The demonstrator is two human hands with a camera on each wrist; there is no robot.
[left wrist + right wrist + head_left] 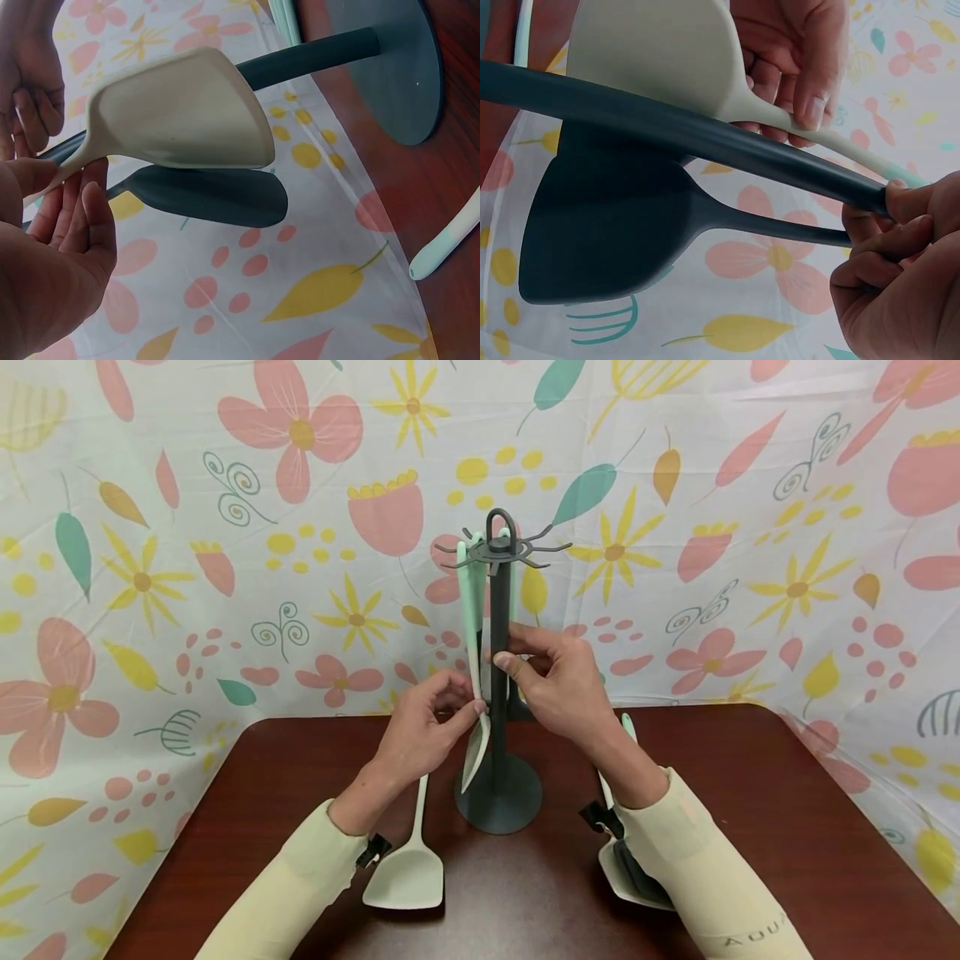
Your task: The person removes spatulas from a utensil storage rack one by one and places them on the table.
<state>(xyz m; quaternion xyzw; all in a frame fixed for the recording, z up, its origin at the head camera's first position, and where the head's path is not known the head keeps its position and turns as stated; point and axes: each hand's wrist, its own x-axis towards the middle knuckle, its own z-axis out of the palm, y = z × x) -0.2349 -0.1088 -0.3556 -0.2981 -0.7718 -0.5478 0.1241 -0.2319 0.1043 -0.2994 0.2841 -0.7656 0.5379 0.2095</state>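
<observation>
A dark grey utensil stand (498, 693) with a ring of hooks stands upright on the table. My left hand (427, 718) pinches the shaft of a cream turner (180, 112), whose mint handle hangs from a hook on the stand's left. My right hand (558, 681) grips the stand's pole (667, 131), thumb in front and fingers behind. The shaft of a dark turner (615, 225) runs up to those right fingers; whether they hold it too cannot be told. Another dark utensil (210, 195) hangs behind the cream one in the left wrist view.
A cream turner (405, 878) lies on the dark red table (525, 893) by the left forearm. Cream and dark utensils (637, 877) lie partly under the right sleeve. A flowered cloth (675, 610) hangs just behind the table.
</observation>
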